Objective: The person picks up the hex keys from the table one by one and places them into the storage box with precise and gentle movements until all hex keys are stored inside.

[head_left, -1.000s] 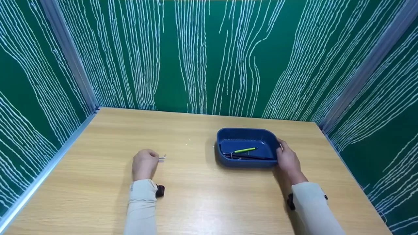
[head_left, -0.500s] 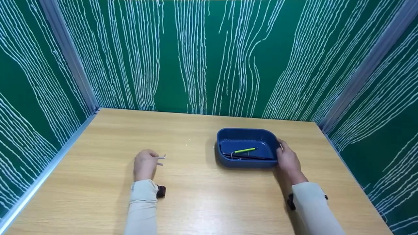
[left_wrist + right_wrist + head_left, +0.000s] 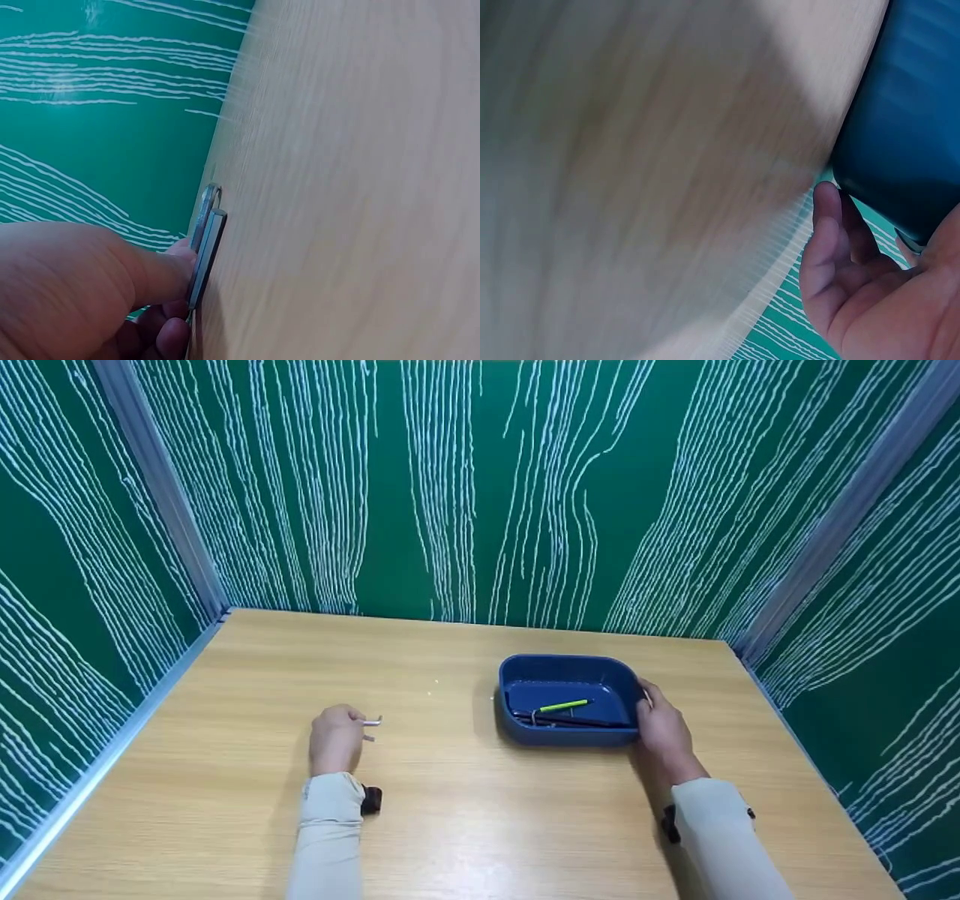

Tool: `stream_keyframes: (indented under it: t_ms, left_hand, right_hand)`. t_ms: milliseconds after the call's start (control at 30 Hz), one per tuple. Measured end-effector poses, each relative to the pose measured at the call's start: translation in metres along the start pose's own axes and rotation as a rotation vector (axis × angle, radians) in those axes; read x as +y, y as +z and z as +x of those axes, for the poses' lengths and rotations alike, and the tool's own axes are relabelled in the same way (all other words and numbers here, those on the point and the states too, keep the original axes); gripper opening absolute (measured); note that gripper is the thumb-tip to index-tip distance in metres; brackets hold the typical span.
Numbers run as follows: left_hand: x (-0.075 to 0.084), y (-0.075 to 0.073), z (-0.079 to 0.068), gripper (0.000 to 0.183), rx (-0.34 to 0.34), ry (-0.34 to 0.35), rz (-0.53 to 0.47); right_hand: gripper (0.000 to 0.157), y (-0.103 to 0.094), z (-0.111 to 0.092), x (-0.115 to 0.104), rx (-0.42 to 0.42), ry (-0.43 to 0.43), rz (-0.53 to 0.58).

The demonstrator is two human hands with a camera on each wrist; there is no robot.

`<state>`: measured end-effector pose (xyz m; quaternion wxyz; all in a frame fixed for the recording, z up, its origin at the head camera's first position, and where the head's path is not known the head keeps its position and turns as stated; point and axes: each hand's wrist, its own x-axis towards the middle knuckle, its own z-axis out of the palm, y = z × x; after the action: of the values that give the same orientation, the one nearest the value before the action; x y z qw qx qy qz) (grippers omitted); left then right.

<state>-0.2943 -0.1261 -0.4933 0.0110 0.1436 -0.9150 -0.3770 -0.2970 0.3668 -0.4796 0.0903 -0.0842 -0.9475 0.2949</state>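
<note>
My left hand pinches metal hex keys between thumb and fingers, close over the table. In the left wrist view, one silver hex key has a six-sided end, and a bent one lies beside it; their far ends are hidden by the fingers. My right hand grips the right wall of a dark blue open box. Inside the box lie a yellow-green pen-like stick and some long dark items along the near wall. In the right wrist view, fingers curl at the lower corner of the box.
The wooden table runs back to a green wall with wavy white lines. A few tiny pale specks lie between the left hand and the box. Grey posts stand at the back corners.
My left fingers have shifted the hex keys: their ends, close together before, now stand apart. The left hand has moved slightly right. The right hand and box stay where they were.
</note>
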Motion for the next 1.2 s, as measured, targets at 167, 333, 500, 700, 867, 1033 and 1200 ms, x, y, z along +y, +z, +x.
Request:
stream_keyframes:
  t_ms: [167,333,500,700,867,1033,1200]
  left_hand:
    - [0.0,0.001,0.002,0.017,-0.002,0.013,-0.003]
    - [0.003,0.0,0.003,0.019,-0.043,0.004,-0.04]
    - [0.006,-0.001,0.003,0.021,-0.026,0.012,-0.081]
    - [0.009,-0.002,0.002,0.019,0.017,0.045,-0.127]
    - [0.014,-0.002,0.004,0.018,0.058,0.088,-0.105]
    - [0.018,0.001,0.004,0.016,0.142,0.165,-0.082]
    - [0.021,0.004,0.003,0.016,0.148,0.172,-0.111]
  right_hand:
    - [0.044,0.0,0.002,0.001,-0.008,0.009,0.005]
    - [0.045,0.0,0.002,0.001,-0.029,0.039,0.021]
    - [0.045,0.001,0.002,0.003,-0.048,0.046,0.03]
    - [0.046,0.001,0.003,0.005,-0.062,0.058,0.052]
    - [0.045,-0.001,0.002,0.004,-0.032,0.035,0.038]
    - [0.045,0.0,0.001,0.002,-0.009,0.017,0.029]
    - [0.046,0.0,0.002,0.0,-0.055,0.046,0.052]
